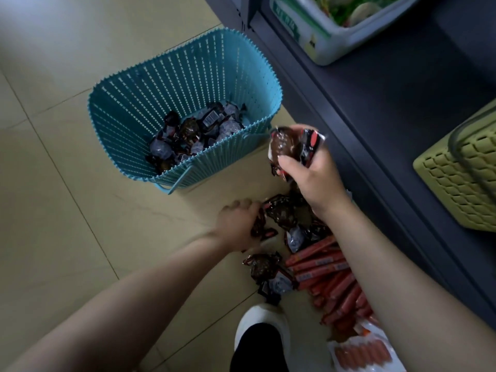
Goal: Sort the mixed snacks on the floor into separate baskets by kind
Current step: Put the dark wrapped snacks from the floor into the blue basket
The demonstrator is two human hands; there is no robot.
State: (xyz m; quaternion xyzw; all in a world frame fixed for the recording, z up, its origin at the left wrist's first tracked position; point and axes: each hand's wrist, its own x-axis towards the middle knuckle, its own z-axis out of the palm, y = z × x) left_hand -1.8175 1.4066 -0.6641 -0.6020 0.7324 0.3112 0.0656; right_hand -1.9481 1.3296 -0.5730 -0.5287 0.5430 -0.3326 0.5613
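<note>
Right hand (311,170) raised just beside the blue basket (128,108), grip pressed around a bunch of dark brown snack packets (288,147) with red-and-black wrapper ends sticking out between thumb and fingers. Left hand (239,226) low at the floor (67,210), motion-blurred, grip curled onto one dark packet (259,228) at the edge of the loose pile; cannot tell whether lifted clear or touching the tiles. More dark packets (281,213) scattered between both forearms, another cluster (265,269) nearer the white shoe (265,320). Red sausage sticks (330,275) heaped just right of those, partly under the right forearm, with a clear pack of sausages (362,355) at the bottom edge. Inside the blue basket, a layer of the same dark and silvery packets (193,135). On the dark shelf (389,108) to the right, a green basket (456,183) and a white-green crate (322,36).
</note>
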